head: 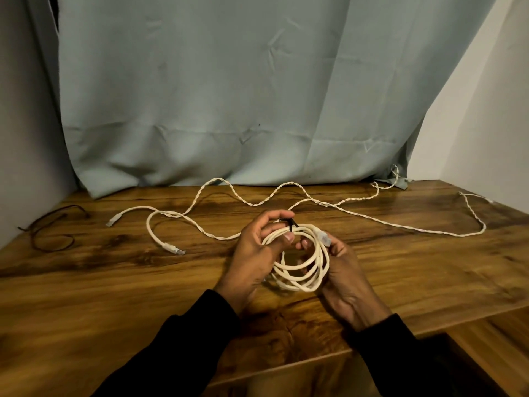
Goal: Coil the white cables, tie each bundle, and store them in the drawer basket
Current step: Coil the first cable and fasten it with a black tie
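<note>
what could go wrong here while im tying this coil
1. The coiled cable is held only at its sides by the left hand and right hand; if either grip eases before the black tie is closed, the loops may spring apart.
2. The loose plug end sits on top of the coil and could slip out of the bundle.
3. The uncoiled cables lie just behind and might snag.

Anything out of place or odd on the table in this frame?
Nothing is damaged or spilled. Both hands hold the coil, the left hand pinching a black tie. A loose white cable sprawls uncoiled across the table, and thin dark ties lie at its left edge.
</note>
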